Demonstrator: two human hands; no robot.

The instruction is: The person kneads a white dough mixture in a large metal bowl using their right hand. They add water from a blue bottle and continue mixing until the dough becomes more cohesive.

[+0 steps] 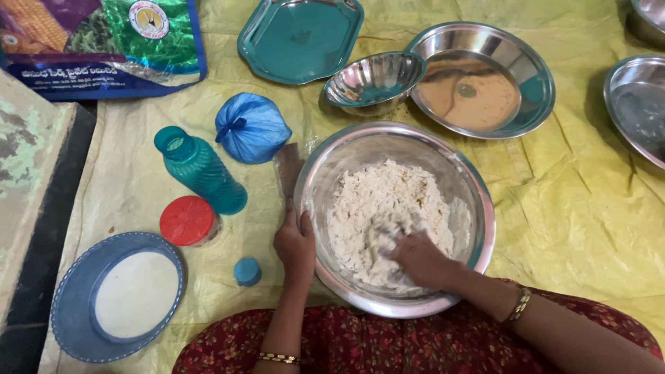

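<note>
**Both hands at the flour bowl**

Right now the large steel mixing bowl (395,221) sits on a yellow plastic sheet (568,221) spread over the floor, just in front of the person's lap. It holds a heap of pale, crumbly flour mix (384,208). The right hand (415,260) is down inside the bowl, fingers curled into the flour and partly blurred, clutching a clump of the mix. The left hand (294,242) rests against the bowl's near-left rim, fingers wrapped over the outer wall, gripping it.

Just left of the bowl stand a teal plastic bottle (201,170) with its mouth open, a jar with a red lid (187,220) and a small teal bottle cap (247,271). A tied blue plastic bag (251,128) lies beside the bottle. Further left, a blue plate (76,305) carries white powder (136,294).

Beyond the bowl are a small empty steel bowl (374,79), a teal tray (301,38) and a wide steel plate (485,79) with a brownish film. Another steel plate (637,104) lies at the right edge. A printed plastic sack (104,41) fills the upper left corner.
</note>
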